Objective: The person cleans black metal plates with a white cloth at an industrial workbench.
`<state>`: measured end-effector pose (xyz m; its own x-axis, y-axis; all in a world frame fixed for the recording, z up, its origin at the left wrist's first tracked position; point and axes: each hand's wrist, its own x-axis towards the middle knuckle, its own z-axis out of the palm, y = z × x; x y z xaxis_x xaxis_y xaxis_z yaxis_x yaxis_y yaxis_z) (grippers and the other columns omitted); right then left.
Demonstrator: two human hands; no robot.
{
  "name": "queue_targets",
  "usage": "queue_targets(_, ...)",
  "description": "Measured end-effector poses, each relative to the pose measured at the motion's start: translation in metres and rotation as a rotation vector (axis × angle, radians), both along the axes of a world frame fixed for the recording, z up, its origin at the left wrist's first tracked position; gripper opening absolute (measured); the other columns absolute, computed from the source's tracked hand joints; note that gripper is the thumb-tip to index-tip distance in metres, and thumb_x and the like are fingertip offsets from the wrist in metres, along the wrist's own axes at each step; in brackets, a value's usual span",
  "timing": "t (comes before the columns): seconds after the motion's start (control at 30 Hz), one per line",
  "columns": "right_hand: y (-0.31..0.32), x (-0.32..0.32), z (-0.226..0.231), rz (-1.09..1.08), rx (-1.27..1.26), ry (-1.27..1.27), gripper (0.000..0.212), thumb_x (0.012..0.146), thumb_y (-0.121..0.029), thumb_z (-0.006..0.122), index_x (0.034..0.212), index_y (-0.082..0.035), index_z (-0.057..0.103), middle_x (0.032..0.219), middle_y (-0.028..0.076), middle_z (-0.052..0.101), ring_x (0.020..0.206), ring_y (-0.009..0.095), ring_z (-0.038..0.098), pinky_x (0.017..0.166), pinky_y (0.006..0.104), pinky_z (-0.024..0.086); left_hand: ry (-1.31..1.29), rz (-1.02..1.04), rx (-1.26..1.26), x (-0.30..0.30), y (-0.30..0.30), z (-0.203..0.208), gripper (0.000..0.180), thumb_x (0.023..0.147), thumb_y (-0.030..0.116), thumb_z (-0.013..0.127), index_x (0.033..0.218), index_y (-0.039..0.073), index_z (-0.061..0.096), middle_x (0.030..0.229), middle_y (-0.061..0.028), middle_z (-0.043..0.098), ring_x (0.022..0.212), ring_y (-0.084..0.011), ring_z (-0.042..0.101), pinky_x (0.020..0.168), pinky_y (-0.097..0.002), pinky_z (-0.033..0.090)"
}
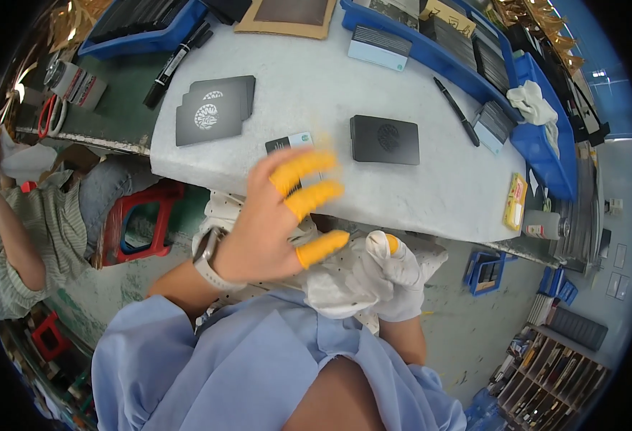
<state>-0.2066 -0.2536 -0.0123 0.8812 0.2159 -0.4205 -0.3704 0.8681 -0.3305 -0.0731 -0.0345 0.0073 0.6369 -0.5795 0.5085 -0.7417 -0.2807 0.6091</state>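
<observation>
Small card (276,145), dark and pale, lies on the white table (294,79) near the front edge, left of the middle; partly hidden behind the left hand (339,210), so its full face can't be read. Left hand hovers above the table's near edge, holding nothing visible; its fingers and thumb stand spread apart, yellow covers on the tips, slight blur; contact with the card can't be told. Right hand (395,276), white-gloved, sits below the near edge, over the lap; it appears closed round a bunched white cloth (339,291); the exact grip is lost in the folds.

Farther in from the front edge, toward the left edge: dark cards (208,118) in overlapping piles, pale round emblem uppermost; right of the middle: a squared dark stack (384,140), emblem dark on dark.

Progress, as judged: seemingly midway; the two dark groups are laid out, one loose and one neat; the small card lies apart from both; which group is finished can't be told; plenty of cards remain in the blue tray (452,66) at the far edge.

Outward: pale-sided stack (377,54) just before that tray; black pen (457,111) toward the right edge; yellow packet (515,201) at the near right corner; beyond the left edge, a seated co-worker (57,244) in stripes, beside a red stool (133,223).
</observation>
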Motion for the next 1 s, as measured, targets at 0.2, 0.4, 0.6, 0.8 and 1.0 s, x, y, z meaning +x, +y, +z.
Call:
queue_targets(0.2,0.014,-0.012,0.007,-0.075,-0.201,-0.112,0.054,0.087,-0.012,0.079,0.136,0.004,0.061,0.089,0.002,0.068,0.070,0.011,0.057,0.062,0.0250,0.043,0.747,-0.329,-0.327,-0.045,-0.019,-0.014,0.033,0.091,0.012,0.081,0.121,0.004,0.070,0.126,-0.0095,0.068,0.118,-0.0236,0.061,0.096,-0.0342,0.050)
queue_targets(0.4,0.017,-0.019,0.009,-0.148,-0.138,-0.097,0.049,0.089,-0.003,0.076,0.136,0.002,0.063,0.116,0.006,0.072,0.093,0.012,0.068,0.081,0.0235,0.054,1.153,-0.338,-0.451,-0.054,-0.030,-0.015,0.027,0.095,0.008,0.077,0.120,0.004,0.070,0.120,-0.0053,0.071,0.104,-0.0145,0.065,0.094,-0.0292,0.051)
queue_targets(0.6,0.011,-0.024,0.017,-0.177,-0.334,-0.145,0.042,0.092,-0.006,0.076,0.132,0.001,0.066,0.112,0.007,0.074,0.096,0.014,0.069,0.086,0.0270,0.056,1.087,-0.374,-0.568,-0.057,-0.033,-0.013,0.018,0.098,0.002,0.072,0.115,0.002,0.067,0.123,-0.0105,0.070,0.108,-0.0154,0.064,0.095,-0.0315,0.051)
queue_targets(0.8,0.013,-0.016,0.030,-0.370,-0.764,-0.056,0.022,0.102,-0.014,0.067,0.119,0.000,0.068,0.103,0.004,0.073,0.096,0.011,0.067,0.089,0.0258,0.053,1.180,-0.327,-0.678,-0.062,-0.031,-0.012,0.016,0.100,-0.001,0.066,0.115,0.001,0.059,0.113,-0.0079,0.067,0.106,-0.0134,0.062,0.095,-0.0313,0.050)
queue_targets(1.0,0.010,-0.024,0.017,-0.302,-0.647,0.003,0.030,0.105,-0.030,0.066,0.112,-0.002,0.067,0.102,0.002,0.070,0.086,0.009,0.063,0.080,0.0239,0.050,1.174,-0.328,-0.785,-0.067,-0.045,-0.011,0.018,0.101,0.000,0.066,0.116,0.001,0.055,0.110,-0.0055,0.064,0.101,-0.0113,0.061,0.094,-0.0278,0.049)
